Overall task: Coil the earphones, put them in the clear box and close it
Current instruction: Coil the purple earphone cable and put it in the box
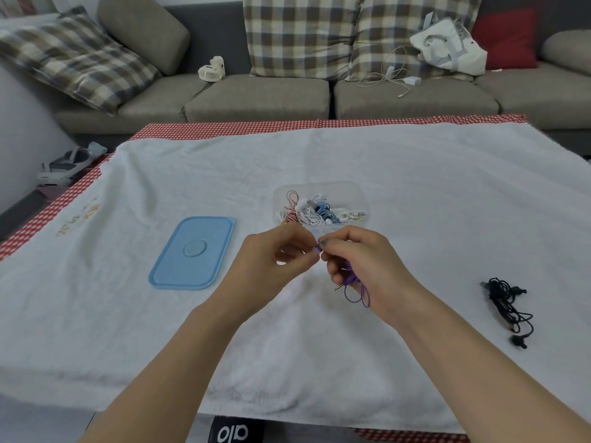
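Purple earphones (355, 287) are held above the white towel between both hands. My left hand (271, 260) pinches one end of the purple cord at the fingertips. My right hand (361, 260) grips the bunched cord, with loops and the jack hanging below its palm. Just behind the hands stands the clear box (319, 190), open, holding several coiled earphones in white, blue and red. Its blue lid (193, 252) lies flat on the towel to the left. A tangled black pair of earphones (507, 306) lies at the right.
A white towel (319, 155) covers the table over a red patterned cloth (224, 127). Behind it runs a grey sofa (256, 97) with plaid cushions, a small white fan (211, 69), a white charger cable (388, 76) and a white bag (447, 46).
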`<state>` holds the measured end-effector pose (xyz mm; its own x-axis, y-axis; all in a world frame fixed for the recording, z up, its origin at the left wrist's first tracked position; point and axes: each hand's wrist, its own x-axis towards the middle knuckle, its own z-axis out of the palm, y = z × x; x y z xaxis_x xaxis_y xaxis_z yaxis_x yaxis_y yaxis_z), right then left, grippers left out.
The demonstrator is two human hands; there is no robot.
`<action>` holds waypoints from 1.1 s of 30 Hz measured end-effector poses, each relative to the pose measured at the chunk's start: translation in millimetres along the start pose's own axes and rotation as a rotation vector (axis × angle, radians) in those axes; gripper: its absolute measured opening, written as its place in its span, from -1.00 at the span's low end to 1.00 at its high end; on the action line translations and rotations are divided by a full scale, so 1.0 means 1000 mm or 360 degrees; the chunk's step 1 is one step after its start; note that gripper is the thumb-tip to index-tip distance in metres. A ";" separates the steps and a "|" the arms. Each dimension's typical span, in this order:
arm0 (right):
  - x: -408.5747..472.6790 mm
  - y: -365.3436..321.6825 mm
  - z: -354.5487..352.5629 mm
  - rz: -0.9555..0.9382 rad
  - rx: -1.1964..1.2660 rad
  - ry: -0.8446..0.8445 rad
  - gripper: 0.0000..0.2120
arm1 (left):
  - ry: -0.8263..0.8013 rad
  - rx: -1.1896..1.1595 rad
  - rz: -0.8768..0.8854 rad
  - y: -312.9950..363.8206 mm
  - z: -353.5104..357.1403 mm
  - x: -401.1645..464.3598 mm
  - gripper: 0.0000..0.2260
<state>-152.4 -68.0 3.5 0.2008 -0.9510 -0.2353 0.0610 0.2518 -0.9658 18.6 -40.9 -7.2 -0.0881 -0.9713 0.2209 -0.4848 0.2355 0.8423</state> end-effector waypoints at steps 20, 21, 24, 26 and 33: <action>-0.008 -0.015 -0.004 0.0309 0.0470 -0.0240 -0.89 | -0.0040 -0.0569 -0.0120 0.011 0.001 0.001 -0.96; -0.008 -0.015 -0.003 0.0317 0.0492 -0.0236 -0.90 | -0.0029 -0.0552 -0.0114 0.012 0.001 0.001 -0.96; -0.008 -0.016 0.000 0.0334 0.0532 -0.0205 -0.91 | 0.0032 -0.0422 -0.0083 0.015 0.001 0.000 -0.96; -0.009 -0.015 0.003 0.0323 0.0520 -0.0164 -0.90 | 0.0096 -0.0320 -0.0052 0.016 0.002 0.000 -0.95; -0.013 -0.010 0.014 0.0281 0.0595 -0.0006 -0.88 | 0.0254 0.0040 0.0113 0.018 0.008 -0.003 -0.91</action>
<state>-141.7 -55.9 17.7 0.2437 -0.8867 -0.3929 0.3763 0.4598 -0.8044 2.7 -34.1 3.6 0.0153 -0.9344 0.3560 -0.5041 0.3003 0.8098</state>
